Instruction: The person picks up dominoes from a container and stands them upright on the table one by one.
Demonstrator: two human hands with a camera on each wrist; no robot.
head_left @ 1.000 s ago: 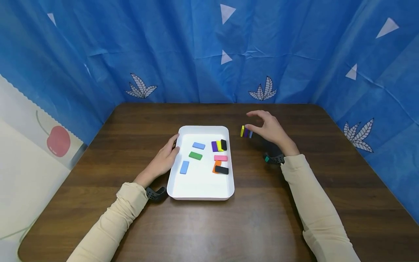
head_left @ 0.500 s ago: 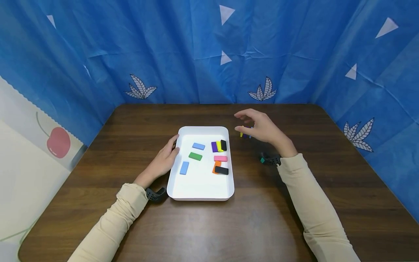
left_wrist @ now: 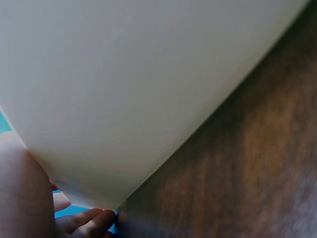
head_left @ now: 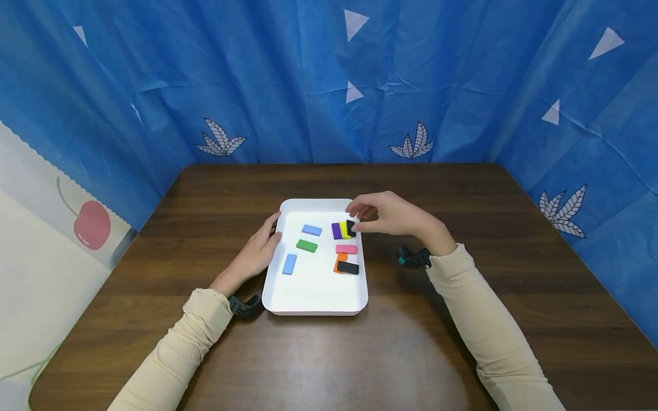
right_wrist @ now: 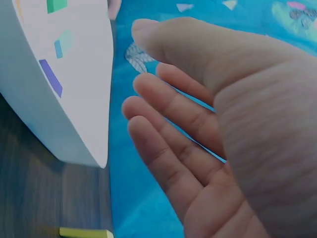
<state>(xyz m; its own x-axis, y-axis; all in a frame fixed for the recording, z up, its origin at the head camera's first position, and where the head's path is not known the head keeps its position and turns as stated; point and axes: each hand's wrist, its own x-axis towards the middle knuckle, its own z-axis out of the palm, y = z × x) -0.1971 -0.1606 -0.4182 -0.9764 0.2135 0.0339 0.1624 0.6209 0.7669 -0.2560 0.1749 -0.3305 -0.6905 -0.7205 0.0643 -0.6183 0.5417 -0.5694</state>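
Note:
A white tray (head_left: 313,294) lies on the table in the head view, with small flat coloured blocks in it. My left hand (head_left: 255,251) touches the tray's left side, thumb and fingertips right at the rim. Over the tray's far right edge is my right hand (head_left: 393,216), fingers loosely bent and thumb apart; the right wrist view shows nothing in its palm. Under its fingertips sit a purple block (head_left: 336,231), a yellow block (head_left: 344,230) and a partly covered black block (head_left: 349,225). Another yellow block (right_wrist: 86,232) stands on the table outside the tray, mostly hidden by the hand in the head view.
Nearer in the tray lie a pink block (head_left: 346,249) and an orange block (head_left: 338,264) under a second black one (head_left: 348,268). A green block (head_left: 307,245) and two blue blocks (head_left: 289,264) are on its left. A blue curtain (head_left: 308,85) hangs behind the table (head_left: 411,354).
My right hand has moved left and nearer, from the blocks standing on the table to the tray's far right edge. My left hand and the tray have stayed in place.

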